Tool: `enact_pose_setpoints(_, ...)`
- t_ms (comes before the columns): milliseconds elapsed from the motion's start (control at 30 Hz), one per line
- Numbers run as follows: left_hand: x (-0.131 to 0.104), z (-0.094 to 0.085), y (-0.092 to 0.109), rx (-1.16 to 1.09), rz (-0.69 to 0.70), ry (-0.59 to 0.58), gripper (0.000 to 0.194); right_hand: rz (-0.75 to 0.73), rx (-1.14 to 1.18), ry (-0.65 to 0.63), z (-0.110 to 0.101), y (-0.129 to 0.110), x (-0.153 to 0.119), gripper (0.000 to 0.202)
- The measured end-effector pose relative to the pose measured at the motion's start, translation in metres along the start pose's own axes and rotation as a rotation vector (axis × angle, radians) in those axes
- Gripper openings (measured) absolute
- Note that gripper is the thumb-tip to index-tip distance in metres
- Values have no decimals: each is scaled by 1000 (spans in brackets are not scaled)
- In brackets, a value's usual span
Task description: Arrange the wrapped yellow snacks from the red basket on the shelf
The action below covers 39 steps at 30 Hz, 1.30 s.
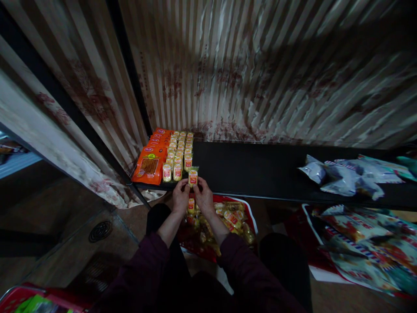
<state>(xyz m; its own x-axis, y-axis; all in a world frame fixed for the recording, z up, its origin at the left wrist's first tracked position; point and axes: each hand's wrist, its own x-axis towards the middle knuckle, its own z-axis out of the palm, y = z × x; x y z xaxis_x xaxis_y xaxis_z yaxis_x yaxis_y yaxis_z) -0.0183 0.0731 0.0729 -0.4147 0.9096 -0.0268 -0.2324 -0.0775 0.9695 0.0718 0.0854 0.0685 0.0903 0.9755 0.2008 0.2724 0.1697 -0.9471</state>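
Between the fingertips of my left hand (180, 196) and my right hand (204, 198) is a small yellow snack pack (193, 177) with a red label, held upright by both at the front edge of the black shelf (247, 167). Rows of similar yellow packs (177, 167) stand just behind and to the left of it. Orange snack bags (150, 164) are lined up at the shelf's left end. Under my forearms, a red basket (250, 213) holds many more yellow packs.
White and blue bags (345, 176) lie on the shelf's right part. Below them, a second container (308, 217) is full of larger bags. A striped curtain (234, 78) hangs behind the shelf. Dark posts (128, 65) rise at the left, and a red basket (48, 293) sits at lower left.
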Motion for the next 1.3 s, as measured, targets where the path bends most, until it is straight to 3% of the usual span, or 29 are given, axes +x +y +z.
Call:
enact_pose_setpoints(300, 9, -3, 2, 108, 132, -27, 26, 1, -71, 24, 7, -5, 20, 36)
enact_pose_setpoints(500, 13, -3, -8, 443, 272, -44, 31, 36, -229, 9, 12, -6, 32, 38)
enact_pose_setpoints(667, 15, -4, -11, 594, 398, -26, 33, 7, -404, 1, 14, -8, 33, 33)
enact_pose_setpoints(967, 17, -5, -21, 705, 554, -53, 34, 7, -483, -10, 18, -4, 38, 31)
enact_pose_setpoints(1300, 17, -7, -20, 746, 575, -141, 40, -115, -497, 16, 21, -1, 42, 31)
